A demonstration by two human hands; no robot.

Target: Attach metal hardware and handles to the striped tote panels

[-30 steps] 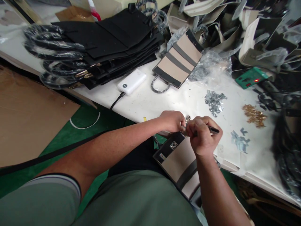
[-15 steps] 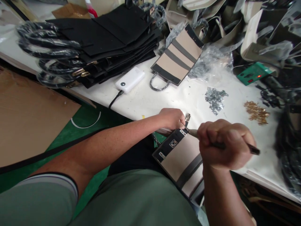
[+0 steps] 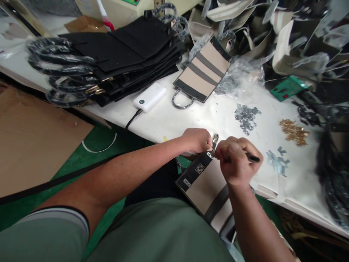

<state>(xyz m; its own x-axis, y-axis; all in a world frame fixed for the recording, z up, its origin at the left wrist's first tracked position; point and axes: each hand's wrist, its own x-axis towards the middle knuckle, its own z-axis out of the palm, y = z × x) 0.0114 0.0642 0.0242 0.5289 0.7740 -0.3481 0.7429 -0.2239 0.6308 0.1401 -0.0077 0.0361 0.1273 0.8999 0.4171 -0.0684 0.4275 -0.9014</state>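
Note:
A beige bag panel point(image 3: 209, 185) with dark stripes slants from the table edge over my lap. Metal plates sit along its black top band point(image 3: 194, 170). My left hand point(image 3: 197, 140) is closed at the band's upper corner, its fingers pinched on the bag's edge. Just beyond them a short strap with a shiny metal end point(image 3: 216, 138) sticks out. My right hand point(image 3: 240, 160) is wrapped round a slim hand tool with a dark handle point(image 3: 253, 158). The tool's tip points at the corner plate beside my left fingers; the fist hides most of its shaft.
Black bag pieces with wrapped handles point(image 3: 122, 47) are stacked at the left. Behind my hands lie a white power bank point(image 3: 149, 97) and another striped panel point(image 3: 203, 71). Silver plates point(image 3: 247, 118), brass-coloured fasteners point(image 3: 294, 131) and grey metal pieces point(image 3: 278, 161) lie in piles at the right.
My right hand with the tool has moved left and closer to my left hand, uncovering the grey metal pieces. My left hand stays at the bag's corner. The camera view has shifted slightly.

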